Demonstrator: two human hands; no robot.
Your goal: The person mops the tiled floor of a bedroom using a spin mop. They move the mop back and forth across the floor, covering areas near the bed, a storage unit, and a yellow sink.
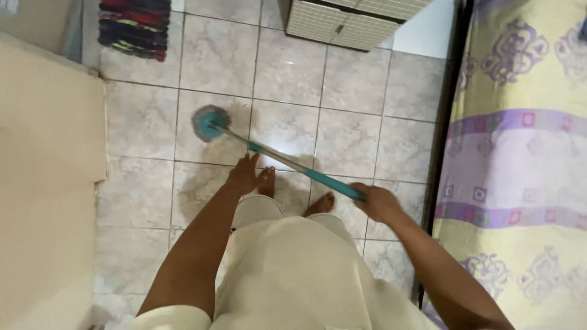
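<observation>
My right hand (377, 202) has its fingers wrapped tight round the upper end of the mop handle (293, 166), a metal shaft with teal sleeves. My left hand (243, 175) hangs with its fingers straight and spread, palm down, fingertips just below the middle of that handle; I cannot tell whether they touch it. I'll take the handle as my marker for everything else. At its far lower end sits the round teal mop head (207, 123), flat on the tiled floor (348, 134). Just under the handle, between my two hands, my bare feet (293, 192) stand on the tiles. Beyond its gripped end, to the right, runs a bed with a yellow and lilac patterned sheet (520, 153). Well past the mop head, at the top, are a striped mat (134, 27) and a pale woven cabinet (342, 21).
</observation>
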